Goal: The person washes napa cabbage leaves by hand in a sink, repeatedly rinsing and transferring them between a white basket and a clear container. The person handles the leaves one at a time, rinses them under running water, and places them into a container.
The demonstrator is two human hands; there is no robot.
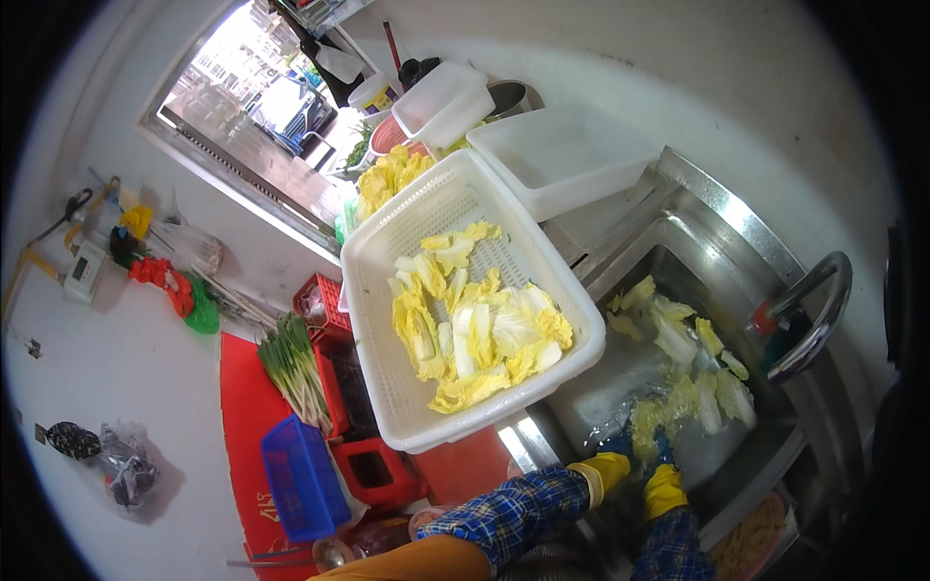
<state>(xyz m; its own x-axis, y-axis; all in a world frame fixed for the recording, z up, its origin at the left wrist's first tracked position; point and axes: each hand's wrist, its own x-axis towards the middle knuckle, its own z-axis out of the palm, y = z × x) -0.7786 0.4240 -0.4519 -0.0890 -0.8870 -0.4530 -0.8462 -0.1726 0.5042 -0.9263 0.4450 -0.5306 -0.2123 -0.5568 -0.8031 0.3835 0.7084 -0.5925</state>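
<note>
My left hand [615, 457] and my right hand [663, 468] wear yellow gloves with blue fingers. Both reach into water in a stainless steel sink [752, 479], where ripples and splashes blur the fingers. Wet yellow napa cabbage leaves [643, 428] lie at the fingertips; I cannot tell if either hand grips them. More cabbage leaves [674, 338] float farther back in the sink. Left of the sink, a white perforated plastic basket [465, 196] holds a heap of cabbage pieces [483, 327].
A chrome faucet [821, 319] overhangs the sink's right side. A white plastic tub [567, 156] stands behind the basket. To the left are green onions [294, 370], a blue plastic basket [301, 476] and a red plastic container [378, 472]. A pink-rimmed bowl [752, 534] sits by the sink's near edge.
</note>
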